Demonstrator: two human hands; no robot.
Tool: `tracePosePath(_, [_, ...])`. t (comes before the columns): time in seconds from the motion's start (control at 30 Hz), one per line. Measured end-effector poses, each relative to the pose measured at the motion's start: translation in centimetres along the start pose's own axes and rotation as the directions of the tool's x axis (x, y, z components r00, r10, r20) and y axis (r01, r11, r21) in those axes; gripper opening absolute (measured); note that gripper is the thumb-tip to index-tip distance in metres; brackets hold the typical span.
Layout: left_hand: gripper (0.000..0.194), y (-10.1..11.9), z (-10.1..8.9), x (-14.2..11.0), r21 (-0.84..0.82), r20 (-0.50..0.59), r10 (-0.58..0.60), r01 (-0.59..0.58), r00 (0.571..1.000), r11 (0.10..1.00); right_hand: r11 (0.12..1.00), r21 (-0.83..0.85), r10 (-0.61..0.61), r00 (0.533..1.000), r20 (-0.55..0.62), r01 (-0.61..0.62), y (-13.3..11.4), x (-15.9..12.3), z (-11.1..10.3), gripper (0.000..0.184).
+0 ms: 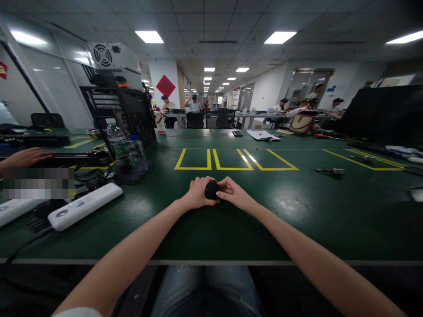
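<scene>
A small, dark, rounded object is between my two hands, low over the green tabletop; its exact kind is too dark to make out. My left hand wraps round its left side, with the thumb along the near edge. From the other side, the fingertips and thumb of my right hand pinch its right edge. Beyond my hands, yellow tape outlines mark the table.
At left are a white power strip, water bottles, an open computer case and another person's hand. Screwdriver-like tools lie at right. A clipboard with papers and a dark phone-like slab lie farther back.
</scene>
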State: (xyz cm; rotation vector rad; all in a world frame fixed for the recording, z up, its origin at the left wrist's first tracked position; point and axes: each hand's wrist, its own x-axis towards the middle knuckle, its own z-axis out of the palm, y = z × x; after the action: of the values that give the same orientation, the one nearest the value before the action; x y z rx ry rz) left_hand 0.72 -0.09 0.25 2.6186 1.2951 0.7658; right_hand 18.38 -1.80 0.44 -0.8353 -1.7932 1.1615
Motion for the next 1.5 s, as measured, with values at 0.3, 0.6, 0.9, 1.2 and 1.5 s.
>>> tracePosePath(0.3, [0.062,0.2,-0.3,-0.1,-0.031,0.022,-0.005,0.005,1.000,1.000,0.996,-0.056,0.069,0.997,-0.022,-0.070,0.3,0.1,-0.2,0.028])
tracePosePath(0.6, [0.063,-0.1,0.0,0.0,-0.022,0.009,0.015,-0.015,1.000,1.000,0.999,-0.032,-0.007,1.000,-0.015,0.007,-0.1,-0.1,0.2,0.020])
tracePosePath(0.9, [0.063,0.1,0.0,0.1,-0.019,0.016,-0.015,0.015,1.000,1.000,0.997,-0.063,0.053,0.998,-0.014,-0.054,0.1,0.1,0.0,0.027])
tracePosePath(1.2, [0.064,-0.2,0.1,0.1,-0.012,0.006,0.001,-0.001,1.000,1.000,0.999,-0.038,-0.019,1.000,-0.011,0.019,-0.3,-0.1,0.1,0.022])
tracePosePath(1.5, [0.063,-0.4,0.2,0.0,-0.014,-0.003,0.023,-0.023,1.000,1.000,0.997,-0.064,0.050,0.999,0.013,-0.049,-0.1,-0.1,-0.1,0.026])
